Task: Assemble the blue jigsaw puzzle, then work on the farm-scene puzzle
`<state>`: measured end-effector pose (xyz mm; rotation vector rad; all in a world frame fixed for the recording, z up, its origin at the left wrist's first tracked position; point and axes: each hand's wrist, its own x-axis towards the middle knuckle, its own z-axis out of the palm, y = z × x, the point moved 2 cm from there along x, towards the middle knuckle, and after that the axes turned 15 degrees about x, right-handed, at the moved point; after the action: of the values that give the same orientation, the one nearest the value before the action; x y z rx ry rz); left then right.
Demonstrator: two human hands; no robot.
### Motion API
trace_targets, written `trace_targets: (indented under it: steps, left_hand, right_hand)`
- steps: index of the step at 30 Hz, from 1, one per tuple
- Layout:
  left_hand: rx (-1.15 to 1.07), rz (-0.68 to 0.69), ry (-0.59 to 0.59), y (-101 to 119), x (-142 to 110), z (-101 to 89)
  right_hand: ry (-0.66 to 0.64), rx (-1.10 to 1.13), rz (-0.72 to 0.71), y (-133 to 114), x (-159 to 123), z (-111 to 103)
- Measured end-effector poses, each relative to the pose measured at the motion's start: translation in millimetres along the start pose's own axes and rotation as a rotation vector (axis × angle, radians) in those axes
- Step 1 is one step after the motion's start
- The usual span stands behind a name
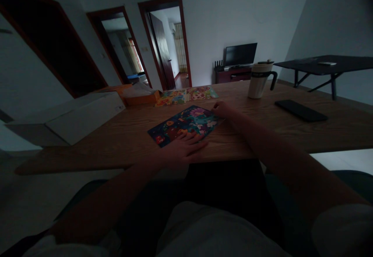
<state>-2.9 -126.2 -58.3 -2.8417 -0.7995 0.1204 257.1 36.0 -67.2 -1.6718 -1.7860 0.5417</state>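
A dark blue picture sheet (182,121) with colourful printed flowers and animals lies at a slant on the wooden table (131,132). My left hand (183,148) rests flat on its near edge, fingers spread. At the sheet's right end, my right hand (223,110) is closed, with curled fingers pinching the corner. The fingertips there are small and dark. Two bright printed sheets (186,95) lie side by side just beyond.
On the left stand a long white box (84,117) and an orange open box (142,98) with clear plastic in it. A handled cup (257,82) and a black phone-like slab (301,110) are on the right. The table's front edge runs close to my lap.
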Motion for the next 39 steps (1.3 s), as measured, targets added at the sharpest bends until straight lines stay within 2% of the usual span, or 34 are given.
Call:
trace_targets:
  steps: [6, 11, 19, 26, 30, 33, 36, 39]
  left_hand:
    - [0.022, -0.054, -0.009, -5, 7, -1.8]
    - [0.006, -0.162, -0.044, -16, 11, 2.7]
    - [0.041, -0.354, -0.035, -48, 7, 14.8]
    - [0.09, -0.403, 0.026, -75, -11, 23.3]
    - [0.121, -0.471, -0.03, -79, -18, 25.1]
    - [0.16, -0.531, -0.144, -86, -22, 26.8]
    - [0.189, -0.604, -0.249, -100, -32, 28.2]
    - [0.196, -0.622, -0.29, -121, -47, 30.2]
  right_hand:
    - [0.002, 0.0, -0.005, 1, -1, -2]
    - [0.003, 0.039, 0.009, -3, -3, -4]
    - [-0.031, 0.063, -0.016, 3, 7, 0]
    - [-0.043, 0.056, -0.023, 5, 8, 0]
    - [-0.057, 0.035, -0.025, 3, 5, -1]
    - [-0.052, 0.031, -0.019, 3, 4, -1]
    - [-0.045, 0.02, -0.021, 4, 5, 0]
    - [-0.047, -0.008, -0.037, 4, 5, 0]
